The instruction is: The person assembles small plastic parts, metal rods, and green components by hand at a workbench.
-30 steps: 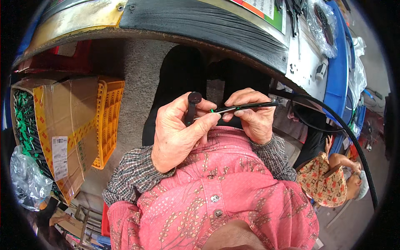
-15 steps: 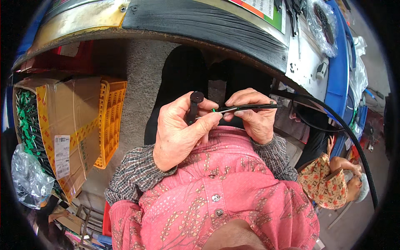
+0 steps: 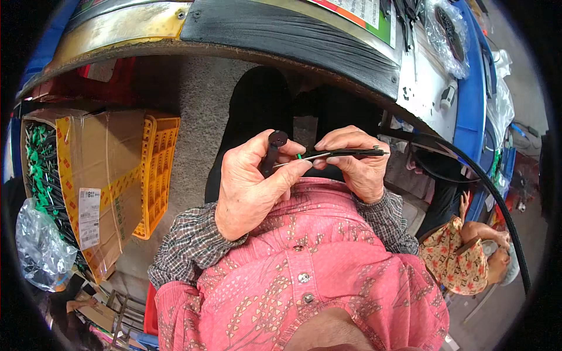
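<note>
My left hand (image 3: pixel 252 184) is closed, with a dark curved piece with a round end (image 3: pixel 277 139) rising between its thumb and fingers. My right hand (image 3: pixel 358 167) pinches a slender black part (image 3: pixel 364 152) that points out to the right. A thin silver rod (image 3: pixel 318 155) spans the gap between both hands, above my lap. By the left fingertips, a small green bit (image 3: pixel 300 156) sits next to the rod. My fingers cover much of where the pieces meet, so I cannot tell how they join.
A cardboard box (image 3: pixel 93 152) full of black and green parts stands left, against a yellow plastic crate (image 3: pixel 158 175). The workbench edge (image 3: pixel 281 38) curves ahead. A black cable (image 3: pixel 497 205) arcs on the right. Another person (image 3: pixel 462 257) sits at the far right.
The black part in my right hand has turned slightly about its length and dipped a little at its tip. My left hand has barely moved.
</note>
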Demonstrator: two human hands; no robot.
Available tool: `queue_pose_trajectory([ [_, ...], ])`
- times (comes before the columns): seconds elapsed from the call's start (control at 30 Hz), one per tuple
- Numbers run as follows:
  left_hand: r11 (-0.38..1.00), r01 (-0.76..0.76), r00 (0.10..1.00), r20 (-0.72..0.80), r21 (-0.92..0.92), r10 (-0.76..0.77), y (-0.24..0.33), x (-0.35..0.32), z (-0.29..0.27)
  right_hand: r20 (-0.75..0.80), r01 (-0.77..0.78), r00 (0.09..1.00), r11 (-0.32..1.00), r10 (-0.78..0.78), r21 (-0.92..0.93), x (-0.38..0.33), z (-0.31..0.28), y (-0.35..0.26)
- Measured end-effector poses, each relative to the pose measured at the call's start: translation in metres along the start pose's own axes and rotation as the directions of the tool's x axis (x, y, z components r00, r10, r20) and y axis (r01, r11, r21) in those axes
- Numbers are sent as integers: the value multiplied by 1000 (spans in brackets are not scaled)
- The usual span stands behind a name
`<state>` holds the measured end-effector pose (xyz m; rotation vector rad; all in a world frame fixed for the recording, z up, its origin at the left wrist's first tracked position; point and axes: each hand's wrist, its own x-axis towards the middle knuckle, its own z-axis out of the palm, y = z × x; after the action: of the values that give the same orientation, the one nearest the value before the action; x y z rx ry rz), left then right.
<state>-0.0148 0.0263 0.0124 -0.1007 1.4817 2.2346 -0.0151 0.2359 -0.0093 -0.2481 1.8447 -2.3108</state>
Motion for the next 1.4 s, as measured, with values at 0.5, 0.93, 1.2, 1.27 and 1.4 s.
queue_pose_trajectory([
  [0.5, 907, -222, 974, 37, 358, 224, 3, -1, -8, 29, -81, 996, 991, 85, -110, 3, 8, -14],
  [0.93, 640, -454, 884, 224, 620, 411, 7, -1, -20, 70, -359, 930, 932, 361, -49, 6, 10, -24],
  [1.2, 503, -563, 808, 308, 656, 502, 4, -2, -23, 89, -516, 853, 856, 515, -4, 11, 14, -27],
  [1.27, 457, -581, 790, 330, 674, 518, 1, -2, -24, 98, -539, 839, 843, 536, 3, 12, 14, -27],
  [1.4, 333, -673, 693, 404, 661, 598, -3, 0, -28, 128, -579, 810, 815, 572, 23, 14, 15, -27],
])
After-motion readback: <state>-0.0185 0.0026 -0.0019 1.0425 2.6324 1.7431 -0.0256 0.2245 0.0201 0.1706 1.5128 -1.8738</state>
